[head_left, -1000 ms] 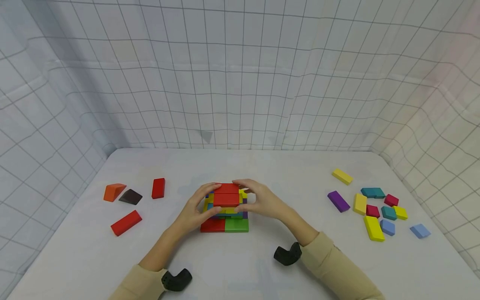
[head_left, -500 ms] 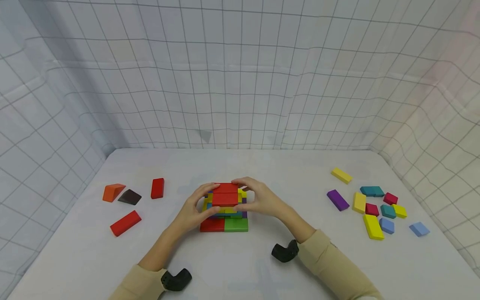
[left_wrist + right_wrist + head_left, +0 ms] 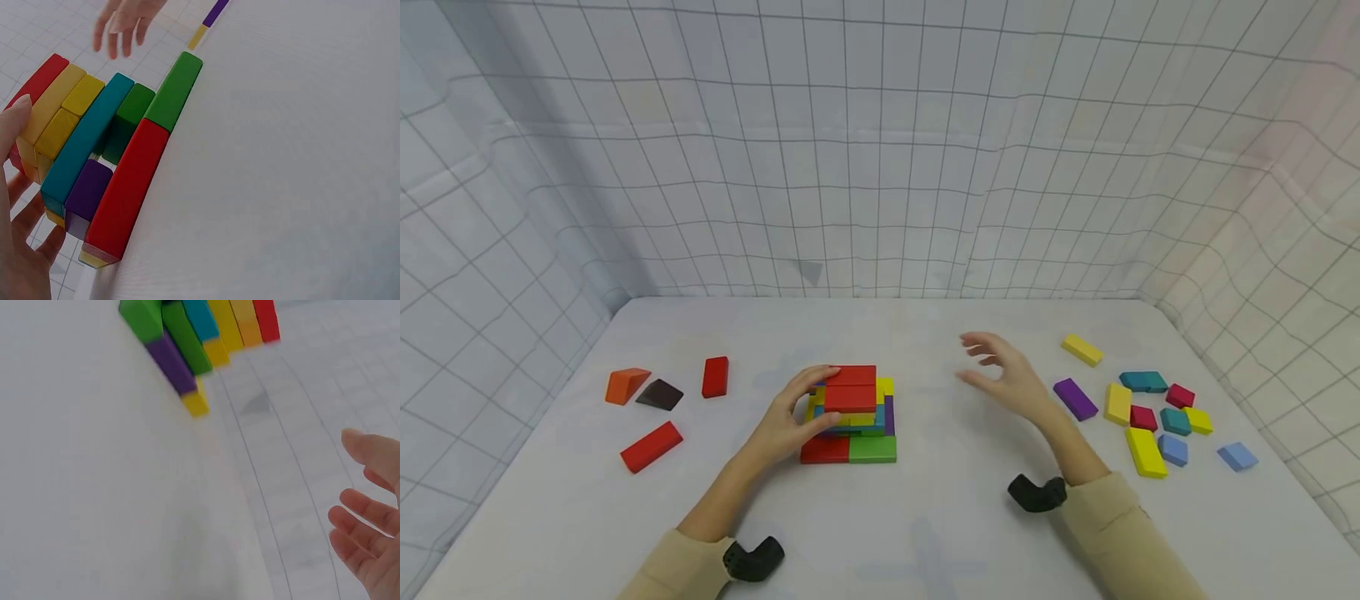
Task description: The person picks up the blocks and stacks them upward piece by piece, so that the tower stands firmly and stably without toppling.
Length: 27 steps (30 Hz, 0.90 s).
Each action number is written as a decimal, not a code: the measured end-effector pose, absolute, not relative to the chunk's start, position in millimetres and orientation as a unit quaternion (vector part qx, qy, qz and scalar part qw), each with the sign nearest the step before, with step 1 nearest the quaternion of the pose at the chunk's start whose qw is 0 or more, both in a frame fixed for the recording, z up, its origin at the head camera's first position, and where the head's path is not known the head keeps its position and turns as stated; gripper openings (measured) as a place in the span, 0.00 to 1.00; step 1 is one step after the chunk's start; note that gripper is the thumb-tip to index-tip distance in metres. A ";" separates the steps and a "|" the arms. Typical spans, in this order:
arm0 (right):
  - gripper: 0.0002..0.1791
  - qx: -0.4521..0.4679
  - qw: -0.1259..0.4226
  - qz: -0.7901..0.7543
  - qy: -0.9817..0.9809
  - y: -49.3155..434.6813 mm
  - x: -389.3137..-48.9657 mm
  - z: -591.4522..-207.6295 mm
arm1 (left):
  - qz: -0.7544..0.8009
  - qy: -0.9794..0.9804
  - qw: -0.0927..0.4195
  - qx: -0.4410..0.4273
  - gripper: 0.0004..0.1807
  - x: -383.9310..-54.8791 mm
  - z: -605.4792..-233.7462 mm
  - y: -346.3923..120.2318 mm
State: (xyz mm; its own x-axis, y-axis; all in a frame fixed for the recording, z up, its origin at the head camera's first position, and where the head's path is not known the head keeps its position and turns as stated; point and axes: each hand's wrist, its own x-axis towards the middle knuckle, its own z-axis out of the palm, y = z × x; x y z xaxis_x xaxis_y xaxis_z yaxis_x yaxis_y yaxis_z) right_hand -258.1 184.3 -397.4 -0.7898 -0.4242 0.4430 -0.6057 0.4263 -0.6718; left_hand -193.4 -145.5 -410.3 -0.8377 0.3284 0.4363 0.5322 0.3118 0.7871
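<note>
A layered stack of coloured wooden blocks stands mid-table, with two red blocks side by side on top. Red and green blocks form its front base; in the left wrist view, teal, purple and yellow blocks show between the layers. My left hand holds the upper part from its left side, thumb at the near edge and fingers toward the far edge. To the right of the stack, my right hand hovers apart from it, fingers loosely bent, with nothing in it.
On the left lie red blocks, an orange wedge and a dark wedge. Several yellow, teal, crimson and blue blocks scatter at right, near a purple block. A grid-patterned white curtain rises behind the table.
My right hand has let go of the top of the stack and moved to the right, fingers spreading. The left hand and the stack stay in place.
</note>
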 end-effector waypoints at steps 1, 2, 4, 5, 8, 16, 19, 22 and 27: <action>0.28 0.284 0.118 0.426 -0.851 202.0 -257.5 -399.1 | -0.522 -0.804 0.096 -0.268 0.30 -193.4 -410.0 -145.1; 0.27 0.260 0.126 0.415 -0.863 219.6 -256.0 -401.1 | -0.522 -0.804 0.095 -0.267 0.30 -193.4 -409.8 -144.8; 0.27 0.214 0.130 0.390 -0.886 251.8 -250.4 -404.8 | -0.521 -0.805 0.093 -0.268 0.30 -193.2 -409.1 -144.5; 0.27 0.192 0.125 0.377 -0.898 265.7 -247.1 -406.6 | -0.522 -0.804 0.092 -0.268 0.30 -193.1 -408.8 -144.4; 0.26 0.141 0.096 0.352 -0.920 298.7 -237.1 -412.6 | -0.524 -0.803 0.095 -0.269 0.30 -192.6 -408.2 -144.5; 0.26 0.104 0.048 0.284 -0.952 329.2 -215.2 -423.7 | -0.520 -0.804 0.095 -0.271 0.30 -192.9 -409.2 -143.9; 0.25 0.108 0.056 0.273 -0.954 329.5 -213.7 -427.5 | -0.521 -0.804 0.094 -0.270 0.30 -193.5 -410.1 -144.0; 0.24 0.107 0.067 0.270 -0.955 327.7 -214.2 -430.0 | -0.521 -0.805 0.094 -0.267 0.30 -193.6 -410.5 -144.4; 0.21 0.122 0.079 0.301 -0.942 313.9 -220.0 -426.2 | -0.519 -0.807 0.094 -0.265 0.30 -193.0 -410.0 -145.5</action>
